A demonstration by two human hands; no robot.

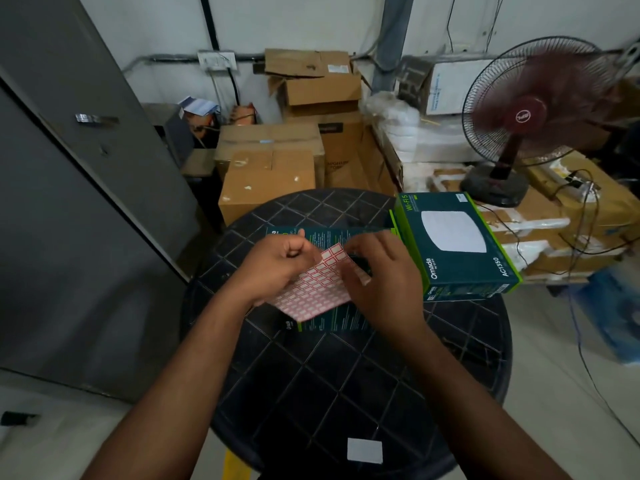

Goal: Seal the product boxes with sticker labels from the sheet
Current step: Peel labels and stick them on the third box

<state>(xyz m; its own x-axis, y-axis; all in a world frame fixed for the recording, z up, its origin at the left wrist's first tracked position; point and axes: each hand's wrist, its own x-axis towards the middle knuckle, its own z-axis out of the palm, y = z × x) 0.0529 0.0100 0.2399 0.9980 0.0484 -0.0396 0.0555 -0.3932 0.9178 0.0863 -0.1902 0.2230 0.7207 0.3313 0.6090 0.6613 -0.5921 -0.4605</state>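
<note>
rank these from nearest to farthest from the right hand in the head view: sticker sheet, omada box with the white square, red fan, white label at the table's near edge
1. sticker sheet: under the right hand, fingers on it.
2. omada box: just right of the hand, on the table's right edge.
3. white label: at the table's near edge, toward the person.
4. red fan: off the table, far right at the back.

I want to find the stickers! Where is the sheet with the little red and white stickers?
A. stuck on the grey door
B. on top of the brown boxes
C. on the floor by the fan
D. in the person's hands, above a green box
D: the left hand and right hand both hold the sticker sheet over the green box lying on the black table.
</note>
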